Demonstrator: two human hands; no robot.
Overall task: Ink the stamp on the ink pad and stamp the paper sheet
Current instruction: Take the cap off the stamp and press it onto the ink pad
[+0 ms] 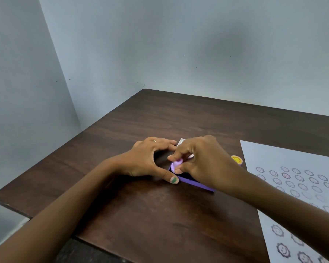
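Observation:
A small lilac round stamp [177, 164] sits pinched between the thumb and fingers of my right hand [203, 162], pressed down over the purple ink pad [194, 184]. The pad lies flat on the dark wooden table, mostly hidden under my right hand. My left hand [148, 158] rests on the table beside the pad, its thumb touching the pad's near left corner and its fingers curved round the far side. The white paper sheet [292, 162] lies to the right, covered with several purple flower-face stamp marks.
A yellow smiley stamp cap [236, 160] stands between the pad and the paper's left edge. A small white piece [180, 142] peeks out behind my fingers. The table [141, 215] stands in a corner of pale blue walls; its left edge is close.

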